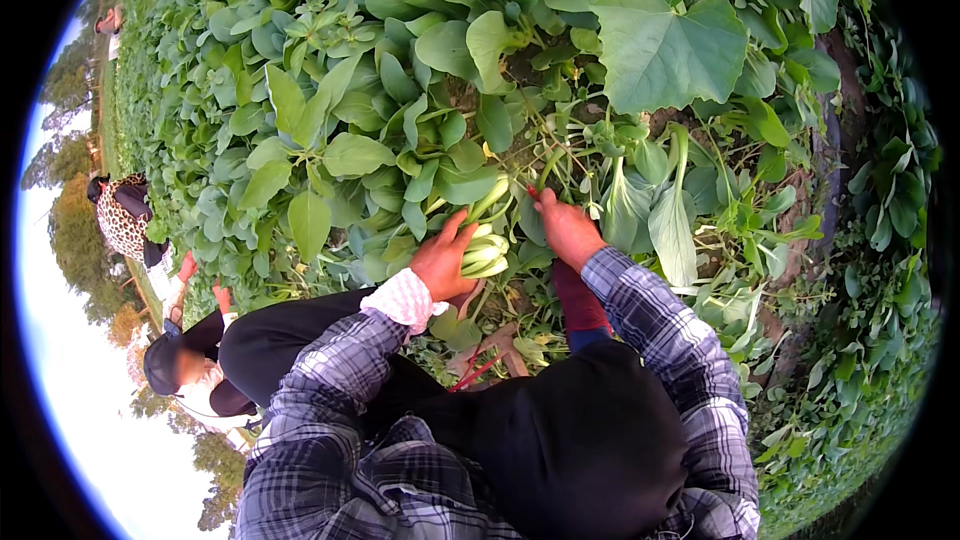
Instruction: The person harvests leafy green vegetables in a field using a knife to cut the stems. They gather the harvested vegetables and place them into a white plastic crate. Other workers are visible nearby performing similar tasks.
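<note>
My left hand (446, 259) is closed around a bunch of leafy greens (486, 253). The bunch's pale, thick stem ends point right, while its leaves lie to the left, partly under my hand. Across a small gap, my right hand (568, 229) is curled low over the plants. A small red-ended object (532, 192) shows at its fingertips; the rest is hidden, so I cannot tell what it is. Wilted leaves (671, 229) with pale stalks hang just right of this hand. Dense leafy green plants (397, 82) stand in front of both hands.
A large lobed leaf (671, 45) overhangs the bed beyond my right hand. My bent knee in black trousers (292, 330) is at left. Between my legs lies a brown forked piece (491, 352) with red cord. A furrow runs at right. Co-workers (176, 367) crouch along the left.
</note>
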`<act>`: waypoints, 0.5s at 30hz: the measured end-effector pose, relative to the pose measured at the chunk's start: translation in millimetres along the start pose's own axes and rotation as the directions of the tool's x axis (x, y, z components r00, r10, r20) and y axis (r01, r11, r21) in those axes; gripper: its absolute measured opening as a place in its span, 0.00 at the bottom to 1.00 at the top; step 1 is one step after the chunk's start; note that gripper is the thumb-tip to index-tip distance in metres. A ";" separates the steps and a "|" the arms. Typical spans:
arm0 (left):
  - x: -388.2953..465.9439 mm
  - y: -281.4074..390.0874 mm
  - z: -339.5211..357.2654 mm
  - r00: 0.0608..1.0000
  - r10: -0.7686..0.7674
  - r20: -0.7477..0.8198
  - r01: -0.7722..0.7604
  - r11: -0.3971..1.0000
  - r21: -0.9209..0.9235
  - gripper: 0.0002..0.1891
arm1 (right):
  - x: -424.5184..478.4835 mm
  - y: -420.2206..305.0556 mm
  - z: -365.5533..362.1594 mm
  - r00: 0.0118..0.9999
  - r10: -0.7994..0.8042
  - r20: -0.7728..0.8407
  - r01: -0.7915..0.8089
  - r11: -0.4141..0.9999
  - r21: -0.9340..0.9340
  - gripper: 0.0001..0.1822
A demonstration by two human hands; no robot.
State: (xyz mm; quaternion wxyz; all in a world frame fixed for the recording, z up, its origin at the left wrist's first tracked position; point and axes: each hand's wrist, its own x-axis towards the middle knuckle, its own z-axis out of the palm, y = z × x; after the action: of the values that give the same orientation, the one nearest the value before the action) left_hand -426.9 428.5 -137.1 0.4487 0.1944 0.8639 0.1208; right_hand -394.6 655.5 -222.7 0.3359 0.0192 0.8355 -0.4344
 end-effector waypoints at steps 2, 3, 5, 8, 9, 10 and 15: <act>0.6 -0.3 1.0 1.000 0.002 -0.006 -0.002 1.000 -0.011 0.44 | 3.4 -0.7 3.4 1.000 0.002 -0.026 -0.003 1.000 -0.017 0.10; 0.8 -1.9 2.4 1.000 0.009 -0.016 -0.010 1.000 -0.014 0.44 | 5.4 -2.0 3.9 1.000 -0.002 -0.030 0.001 0.999 -0.035 0.11; 0.9 -5.7 5.2 0.999 0.023 -0.037 -0.024 1.000 -0.018 0.44 | 8.8 -1.4 6.4 0.999 -0.012 -0.047 0.009 0.998 -0.058 0.11; 0.9 -0.3 3.9 1.000 0.005 -0.020 -0.005 1.000 0.008 0.44 | 11.1 2.4 9.9 0.998 -0.023 -0.060 0.020 0.998 -0.055 0.10; -0.5 -0.4 4.1 0.999 0.007 -0.032 -0.007 1.000 -0.002 0.44 | 11.2 1.1 8.9 0.999 -0.022 -0.050 0.019 0.999 -0.042 0.10; -2.5 -0.5 4.6 0.999 0.009 -0.043 -0.010 1.000 -0.012 0.44 | 11.2 -0.4 7.7 0.999 -0.020 -0.040 0.019 0.999 -0.029 0.10; -10.1 17.5 -4.5 0.999 -0.042 -0.030 0.042 0.999 0.003 0.44 | 2.1 3.7 7.8 1.000 -0.024 -0.004 0.024 0.998 -0.057 0.11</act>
State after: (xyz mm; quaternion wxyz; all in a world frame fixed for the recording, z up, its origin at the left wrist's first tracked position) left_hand -421.4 439.5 -120.5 0.4379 0.1749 0.8746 0.1126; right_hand -390.8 651.5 -229.6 0.3292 0.0005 0.8486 -0.4142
